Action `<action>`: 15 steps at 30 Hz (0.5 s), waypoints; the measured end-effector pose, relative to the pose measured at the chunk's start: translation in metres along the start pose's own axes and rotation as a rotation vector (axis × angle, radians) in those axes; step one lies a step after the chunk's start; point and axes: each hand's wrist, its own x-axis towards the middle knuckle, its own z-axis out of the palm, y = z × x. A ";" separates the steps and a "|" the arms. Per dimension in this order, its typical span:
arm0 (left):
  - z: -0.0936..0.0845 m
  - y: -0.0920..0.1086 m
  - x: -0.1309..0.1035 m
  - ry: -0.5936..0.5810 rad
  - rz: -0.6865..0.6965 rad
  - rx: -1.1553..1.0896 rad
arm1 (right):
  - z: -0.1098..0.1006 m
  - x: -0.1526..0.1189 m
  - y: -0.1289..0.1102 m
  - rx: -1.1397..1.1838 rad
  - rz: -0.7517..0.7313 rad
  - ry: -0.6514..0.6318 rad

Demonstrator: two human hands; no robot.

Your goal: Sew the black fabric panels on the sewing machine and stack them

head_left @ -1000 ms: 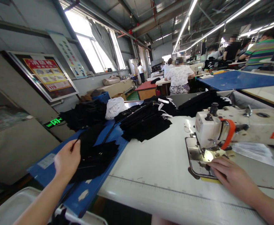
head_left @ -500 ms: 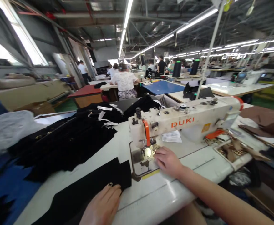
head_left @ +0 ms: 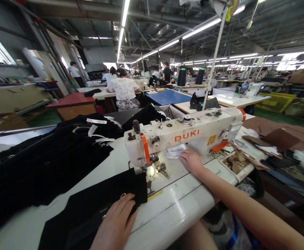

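We press our left hand (head_left: pixel 117 220) flat on the black fabric piece (head_left: pixel 97 205), its corner by the sewing machine's needle area on the white table (head_left: pixel 167 211), while our right hand (head_left: pixel 192 161) touches the white labels (head_left: pixel 176 151), though we cannot tell whether its grip has closed.

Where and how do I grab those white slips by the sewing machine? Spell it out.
Pinch the white slips at their near right corner, probably best from the front right with the right hand: they lie flat, and the machine's arm blocks the far side.
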 end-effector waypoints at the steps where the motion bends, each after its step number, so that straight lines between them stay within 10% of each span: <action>1: -0.001 0.000 -0.001 -0.004 -0.007 -0.003 | 0.000 0.000 0.000 -0.004 0.001 0.004; 15: -0.011 0.000 -0.001 0.018 -0.001 -0.058 | -0.018 -0.005 -0.011 0.191 -0.007 0.246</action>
